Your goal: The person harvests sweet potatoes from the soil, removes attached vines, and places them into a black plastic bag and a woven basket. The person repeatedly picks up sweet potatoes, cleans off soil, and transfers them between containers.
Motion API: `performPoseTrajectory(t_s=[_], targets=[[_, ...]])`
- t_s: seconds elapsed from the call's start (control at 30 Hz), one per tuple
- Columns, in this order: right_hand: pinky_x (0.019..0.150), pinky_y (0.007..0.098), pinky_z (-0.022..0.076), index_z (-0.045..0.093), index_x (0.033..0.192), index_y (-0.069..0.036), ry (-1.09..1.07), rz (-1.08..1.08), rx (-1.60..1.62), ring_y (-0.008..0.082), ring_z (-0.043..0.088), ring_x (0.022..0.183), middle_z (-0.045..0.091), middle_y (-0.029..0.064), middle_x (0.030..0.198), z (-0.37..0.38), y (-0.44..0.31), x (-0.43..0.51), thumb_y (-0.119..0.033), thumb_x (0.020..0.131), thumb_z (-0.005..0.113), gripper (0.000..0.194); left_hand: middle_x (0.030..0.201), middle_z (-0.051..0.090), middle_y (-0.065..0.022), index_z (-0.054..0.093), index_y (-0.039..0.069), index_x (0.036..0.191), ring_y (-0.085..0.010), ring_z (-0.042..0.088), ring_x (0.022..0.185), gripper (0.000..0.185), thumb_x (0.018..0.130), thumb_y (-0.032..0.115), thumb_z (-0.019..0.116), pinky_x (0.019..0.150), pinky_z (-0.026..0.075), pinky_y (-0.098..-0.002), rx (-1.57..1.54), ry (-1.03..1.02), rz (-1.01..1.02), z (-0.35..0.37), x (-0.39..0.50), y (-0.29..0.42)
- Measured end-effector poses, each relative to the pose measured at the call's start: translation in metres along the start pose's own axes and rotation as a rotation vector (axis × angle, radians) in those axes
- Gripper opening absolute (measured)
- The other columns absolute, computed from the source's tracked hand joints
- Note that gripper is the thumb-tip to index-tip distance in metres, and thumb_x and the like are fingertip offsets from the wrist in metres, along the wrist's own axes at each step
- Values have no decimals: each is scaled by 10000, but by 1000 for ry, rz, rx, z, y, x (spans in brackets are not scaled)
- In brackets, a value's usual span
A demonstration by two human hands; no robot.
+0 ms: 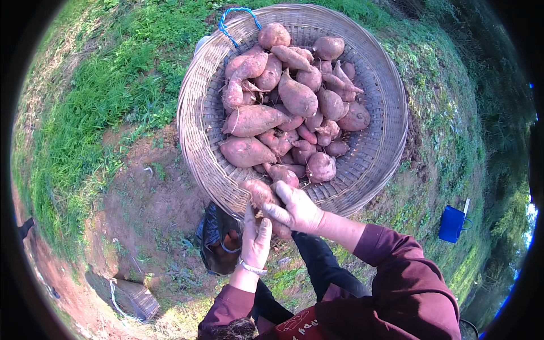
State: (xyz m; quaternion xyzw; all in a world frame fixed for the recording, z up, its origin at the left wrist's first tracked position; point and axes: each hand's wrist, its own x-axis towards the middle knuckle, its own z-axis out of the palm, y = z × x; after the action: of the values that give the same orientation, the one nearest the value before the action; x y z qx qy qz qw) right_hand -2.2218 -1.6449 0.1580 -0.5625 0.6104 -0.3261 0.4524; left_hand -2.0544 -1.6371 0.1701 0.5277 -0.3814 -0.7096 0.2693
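A large round woven bamboo basket (378,140) holds a heap of reddish sweet potatoes (297,93) with soil on their skins. Over its near rim, my left hand (257,244), with a bracelet at the wrist, and my right hand (299,210) are together on a sweet potato (258,191). Part of its lower end shows below my right fingers; whether that is a second root I cannot tell. Below the near rim stands a black plastic bag (216,250) with something reddish-brown inside.
A blue rope loop (236,17) is tied at the basket's far left rim. A blue container (451,224) lies on the grass to the right. At the lower left is a woven object (138,297) with a pale cord. Grass and bare soil surround the basket.
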Motion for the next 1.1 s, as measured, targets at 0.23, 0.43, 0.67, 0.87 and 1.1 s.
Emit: performPoseTrajectory(t_s=[0.23, 0.43, 0.67, 0.87, 1.1], targets=[[698, 439, 471, 563, 969, -39, 297, -218, -255, 350, 586, 807, 574, 152, 841, -46, 31, 55, -54, 752, 626, 226, 1193, 487, -59, 312, 24, 1366, -130, 509, 1040, 640, 851, 182, 658, 887, 423, -265, -315, -77, -258, 14, 25, -7], [1021, 418, 354, 358, 1385, -92, 589, 17, -773, 337, 441, 1197, 449, 181, 1299, -142, 90, 197, -223, 744, 677, 728, 1139, 482, -68, 290, 87, 1349, -164, 551, 900, 638, 802, 2, 608, 713, 487, -289, -387, -96, -325, 24, 34, -13], [858, 437, 452, 494, 1144, -19, 480, 88, -653, 360, 538, 1048, 537, 196, 1095, -136, 81, 191, -279, 817, 630, 440, 911, 489, -6, 440, 114, 1092, -146, 518, 682, 357, 810, 19, 638, 592, 475, -300, -617, 125, -396, 17, 35, -26], [807, 414, 470, 439, 1197, 23, 3, 143, 72, 412, 596, 940, 586, 260, 982, -65, 32, 20, -314, 938, 477, 427, 1373, 382, -174, 234, 97, 1443, -343, 353, 1303, 680, 882, 356, 517, 1105, 241, -475, -824, -145, -280, 19, 39, -2], [625, 470, 492, 613, 1051, -74, -362, 242, -181, 377, 623, 716, 633, 208, 752, -25, 36, -38, -335, 953, 430, 334, 1243, 462, -117, 307, 193, 1402, -281, 430, 1195, 588, 895, 429, 488, 1047, 297, -473, -804, -145, -373, 2, 12, -34]])
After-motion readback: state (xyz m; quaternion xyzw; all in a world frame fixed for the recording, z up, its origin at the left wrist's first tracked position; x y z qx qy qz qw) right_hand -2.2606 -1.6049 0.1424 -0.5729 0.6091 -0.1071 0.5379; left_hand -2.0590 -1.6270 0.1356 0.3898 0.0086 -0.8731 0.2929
